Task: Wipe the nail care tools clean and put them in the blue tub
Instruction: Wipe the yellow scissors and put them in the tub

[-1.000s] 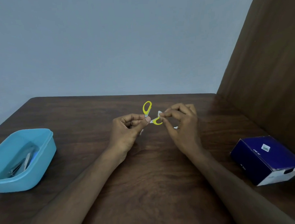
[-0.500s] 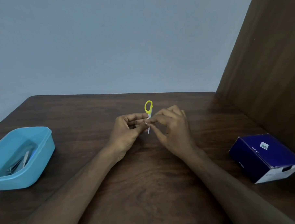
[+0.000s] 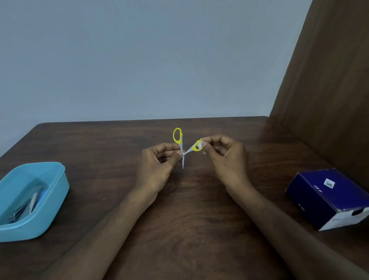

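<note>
1. Several tools already lie in the blue tub point(image 3: 54, 188), far left.
2. Left hand point(image 3: 157, 168) pinches the scissors point(image 3: 182, 148) at the pivot, above the table's middle.
3. Right hand point(image 3: 226, 157) pinches the wipe point(image 3: 199, 146) on one yellow loop; rub it gently, blades pointing away.

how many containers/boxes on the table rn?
2. A blue tub at the table's left edge, with metal nail tools inside, and a dark blue cardboard box at the right near the wooden panel. None appears hidden.
</note>
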### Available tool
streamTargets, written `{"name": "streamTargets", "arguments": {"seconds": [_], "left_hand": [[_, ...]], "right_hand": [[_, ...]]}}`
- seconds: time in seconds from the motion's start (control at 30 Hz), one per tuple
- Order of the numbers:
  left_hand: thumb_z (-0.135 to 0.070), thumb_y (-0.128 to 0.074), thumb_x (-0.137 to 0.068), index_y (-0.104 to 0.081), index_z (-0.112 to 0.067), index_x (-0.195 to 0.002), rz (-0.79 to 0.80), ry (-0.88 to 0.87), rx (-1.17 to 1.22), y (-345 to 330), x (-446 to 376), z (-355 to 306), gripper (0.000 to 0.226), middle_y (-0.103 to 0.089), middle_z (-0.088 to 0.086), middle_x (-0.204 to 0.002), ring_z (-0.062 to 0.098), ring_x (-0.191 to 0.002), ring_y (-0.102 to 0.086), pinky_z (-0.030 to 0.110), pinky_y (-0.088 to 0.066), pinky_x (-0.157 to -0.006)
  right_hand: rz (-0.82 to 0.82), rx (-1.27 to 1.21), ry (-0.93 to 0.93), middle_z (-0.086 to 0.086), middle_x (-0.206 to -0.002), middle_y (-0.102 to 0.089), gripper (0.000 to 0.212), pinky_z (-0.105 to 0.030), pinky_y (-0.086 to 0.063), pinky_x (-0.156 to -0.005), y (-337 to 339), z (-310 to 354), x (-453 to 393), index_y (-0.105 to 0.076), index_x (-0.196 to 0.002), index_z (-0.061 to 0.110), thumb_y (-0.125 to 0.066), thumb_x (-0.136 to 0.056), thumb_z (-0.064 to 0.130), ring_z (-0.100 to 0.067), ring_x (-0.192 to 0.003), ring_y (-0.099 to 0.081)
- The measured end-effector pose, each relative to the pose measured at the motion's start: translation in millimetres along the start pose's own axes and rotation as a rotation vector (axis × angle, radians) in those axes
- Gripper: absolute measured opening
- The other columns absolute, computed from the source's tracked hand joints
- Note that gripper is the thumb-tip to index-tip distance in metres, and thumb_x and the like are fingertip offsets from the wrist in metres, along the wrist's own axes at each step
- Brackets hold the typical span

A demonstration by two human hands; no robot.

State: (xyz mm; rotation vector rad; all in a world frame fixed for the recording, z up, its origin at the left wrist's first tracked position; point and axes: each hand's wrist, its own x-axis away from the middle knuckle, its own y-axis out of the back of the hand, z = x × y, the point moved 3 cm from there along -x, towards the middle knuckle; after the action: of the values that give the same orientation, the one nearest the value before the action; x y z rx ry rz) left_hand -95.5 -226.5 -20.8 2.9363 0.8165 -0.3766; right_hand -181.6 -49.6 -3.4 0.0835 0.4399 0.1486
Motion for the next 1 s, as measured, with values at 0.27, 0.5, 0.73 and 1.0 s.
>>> {"name": "streamTargets", "arguments": {"seconds": [0.27, 0.5, 0.73, 1.0], "left_hand": [[-0.02, -0.087, -0.089, -0.084, -0.029, -0.115, 0.003, -0.217, -0.307, -5, 11, -16, 0.028, -0.081, -0.021, -0.093, -0.01, -0.089, -0.075, 0.009, -0.056, -0.079], [-0.023, -0.085, -0.091, -0.085, -0.027, -0.115, 0.016, -0.248, -0.415, -4, 9, -10, 0.024, -0.083, -0.014, -0.098, -0.009, -0.089, -0.075, 0.015, -0.06, -0.081], [-0.023, -0.087, -0.09, -0.086, -0.03, -0.107, -0.002, -0.215, -0.302, -4, 8, -12, 0.018, -0.081, -0.012, -0.081, 0.005, -0.081, -0.077, 0.017, -0.059, -0.073], [-0.019, -0.09, -0.087, -0.087, -0.027, -0.101, 0.013, -0.138, -0.103, -2, 1, -4, 0.017, -0.083, -0.009, -0.087, 0.003, -0.085, -0.077, 0.021, -0.059, -0.078]], "right_hand": [[0.029, 0.022, 0.044, 0.007, -0.087, -0.083, 0.007, -0.041, -0.066, -0.086, -6, 7, 8, -0.084, -0.095, 0.018, -0.088, -0.089, 0.016, -0.011, -0.083, -0.081], [0.036, -0.033, 0.026, 0.005, -0.087, -0.083, 0.008, -0.041, -0.068, -0.084, -6, 8, 8, -0.084, -0.093, 0.017, -0.085, -0.09, 0.01, -0.013, -0.085, -0.081], [-0.019, -0.12, -0.009, -0.001, -0.089, -0.083, 0.011, -0.045, -0.066, -0.085, -2, 5, 2, -0.08, -0.091, 0.021, -0.082, -0.093, 0.011, -0.018, -0.086, -0.081], [0.035, -0.076, 0.001, -0.001, -0.089, -0.082, 0.01, -0.052, -0.064, -0.086, -4, 0, 1, -0.075, -0.091, 0.022, -0.078, -0.095, 0.014, -0.02, -0.086, -0.079]]}}
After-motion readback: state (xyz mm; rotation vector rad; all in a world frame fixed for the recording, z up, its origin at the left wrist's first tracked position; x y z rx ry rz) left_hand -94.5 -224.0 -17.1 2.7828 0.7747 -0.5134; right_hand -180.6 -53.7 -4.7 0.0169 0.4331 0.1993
